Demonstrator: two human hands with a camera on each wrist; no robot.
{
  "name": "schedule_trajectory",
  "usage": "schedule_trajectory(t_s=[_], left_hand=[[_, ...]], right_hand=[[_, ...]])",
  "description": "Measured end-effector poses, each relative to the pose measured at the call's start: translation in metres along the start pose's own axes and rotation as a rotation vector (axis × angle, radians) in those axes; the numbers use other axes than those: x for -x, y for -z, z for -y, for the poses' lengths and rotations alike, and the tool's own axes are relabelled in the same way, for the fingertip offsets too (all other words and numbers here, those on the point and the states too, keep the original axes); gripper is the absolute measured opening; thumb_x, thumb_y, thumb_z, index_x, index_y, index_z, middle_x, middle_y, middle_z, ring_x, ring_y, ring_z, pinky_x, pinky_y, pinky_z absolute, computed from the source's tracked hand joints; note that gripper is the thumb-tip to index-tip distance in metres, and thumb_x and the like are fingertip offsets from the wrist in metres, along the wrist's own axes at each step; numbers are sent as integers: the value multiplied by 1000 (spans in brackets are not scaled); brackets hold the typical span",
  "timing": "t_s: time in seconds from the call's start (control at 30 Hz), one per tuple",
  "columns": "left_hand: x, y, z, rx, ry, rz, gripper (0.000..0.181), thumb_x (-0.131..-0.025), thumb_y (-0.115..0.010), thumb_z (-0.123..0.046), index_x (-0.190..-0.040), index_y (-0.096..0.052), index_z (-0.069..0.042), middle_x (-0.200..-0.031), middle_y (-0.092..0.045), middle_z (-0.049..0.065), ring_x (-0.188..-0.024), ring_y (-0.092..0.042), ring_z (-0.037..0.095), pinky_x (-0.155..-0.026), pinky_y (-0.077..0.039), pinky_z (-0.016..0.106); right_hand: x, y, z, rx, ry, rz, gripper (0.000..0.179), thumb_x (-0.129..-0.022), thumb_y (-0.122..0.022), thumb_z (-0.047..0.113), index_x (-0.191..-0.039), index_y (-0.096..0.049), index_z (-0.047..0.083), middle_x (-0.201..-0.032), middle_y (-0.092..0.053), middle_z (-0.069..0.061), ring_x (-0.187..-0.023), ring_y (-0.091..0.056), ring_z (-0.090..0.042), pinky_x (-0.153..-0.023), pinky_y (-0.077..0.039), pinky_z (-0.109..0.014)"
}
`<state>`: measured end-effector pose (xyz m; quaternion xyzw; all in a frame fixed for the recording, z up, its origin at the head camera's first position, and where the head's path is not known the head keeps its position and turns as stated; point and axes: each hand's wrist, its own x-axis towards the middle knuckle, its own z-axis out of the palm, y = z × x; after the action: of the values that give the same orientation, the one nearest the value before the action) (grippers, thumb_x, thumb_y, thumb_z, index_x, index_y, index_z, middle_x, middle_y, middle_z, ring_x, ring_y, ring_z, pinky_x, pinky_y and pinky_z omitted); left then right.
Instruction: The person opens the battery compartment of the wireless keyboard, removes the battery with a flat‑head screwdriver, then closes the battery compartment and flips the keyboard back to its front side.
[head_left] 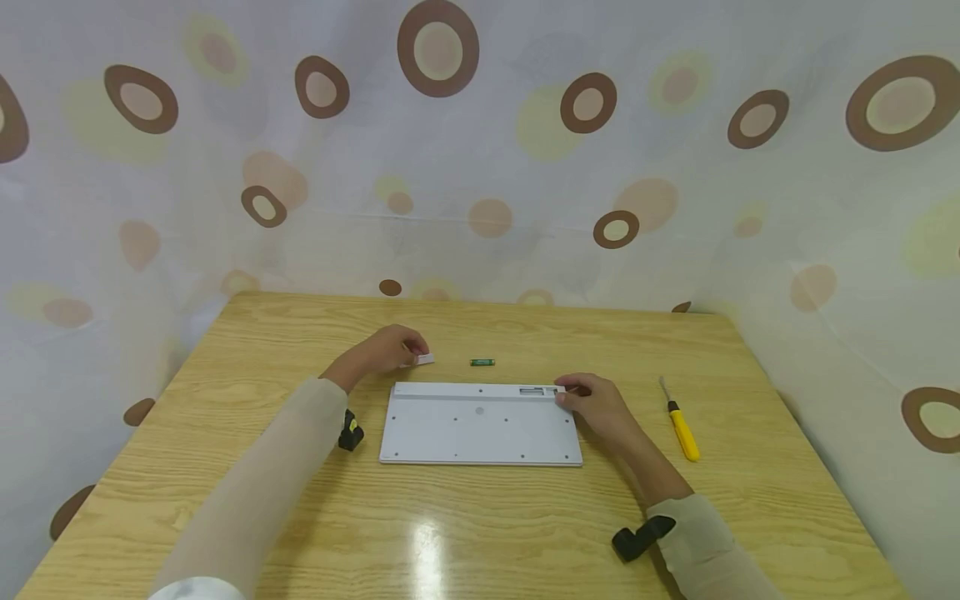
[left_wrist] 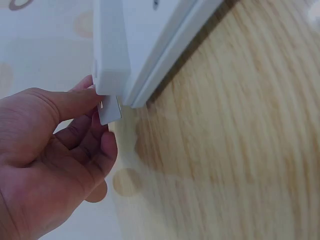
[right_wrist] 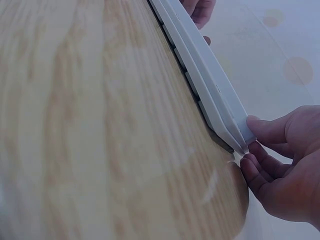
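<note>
A white keyboard (head_left: pixel 480 437) lies face down on the wooden table, its screw-dotted back upward. Near its far right corner the battery compartment (head_left: pixel 534 391) is uncovered. My right hand (head_left: pixel 600 408) grips that corner; in the right wrist view the thumb (right_wrist: pixel 270 130) lies on the raised edge, with curled fingers below it. Beyond the far left corner, my left hand (head_left: pixel 386 348) pinches a small white battery cover (head_left: pixel 425 359) between thumb and fingers. The same cover (left_wrist: pixel 110 111) partly shows past the keyboard's edge in the left wrist view. Between the hands lies a green battery (head_left: pixel 482 362).
A screwdriver (head_left: pixel 682 433) with a yellow handle lies right of the keyboard. Patterned curtain (head_left: pixel 480 167) hangs behind the table (head_left: pixel 517 533) and along both sides. A black wrist camera (head_left: pixel 637 537) is on the right sleeve, another (head_left: pixel 350 433) beside the left sleeve.
</note>
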<state>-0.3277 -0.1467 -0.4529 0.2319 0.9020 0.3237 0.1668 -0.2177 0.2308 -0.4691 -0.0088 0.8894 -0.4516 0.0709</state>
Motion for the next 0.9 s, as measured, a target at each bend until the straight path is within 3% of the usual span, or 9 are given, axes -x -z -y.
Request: schedule_trajectory(t_s=[0.4, 0.9], left_hand=[[-7, -3, -35, 65, -54, 41, 20, -101, -59, -7, -119, -68, -5, -105, -67, 8, -92, -58, 19, -80, -52, 31], [-27, -30, -84, 57, -117, 126, 21, -100, -61, -6, -118, -70, -10, -107, -67, 5, -98, -57, 18, -83, -51, 29]], right_hand=[[1, 1, -1, 3, 8, 1, 32, -99, -66, 18, -129, -66, 8, -119, -65, -12, -109, -58, -26, -96, -46, -41], [1, 1, 0, -13, -8, 1, 32, -99, -65, 17, -129, -66, 8, -120, -64, -12, -108, -56, -26, -94, -46, -39]])
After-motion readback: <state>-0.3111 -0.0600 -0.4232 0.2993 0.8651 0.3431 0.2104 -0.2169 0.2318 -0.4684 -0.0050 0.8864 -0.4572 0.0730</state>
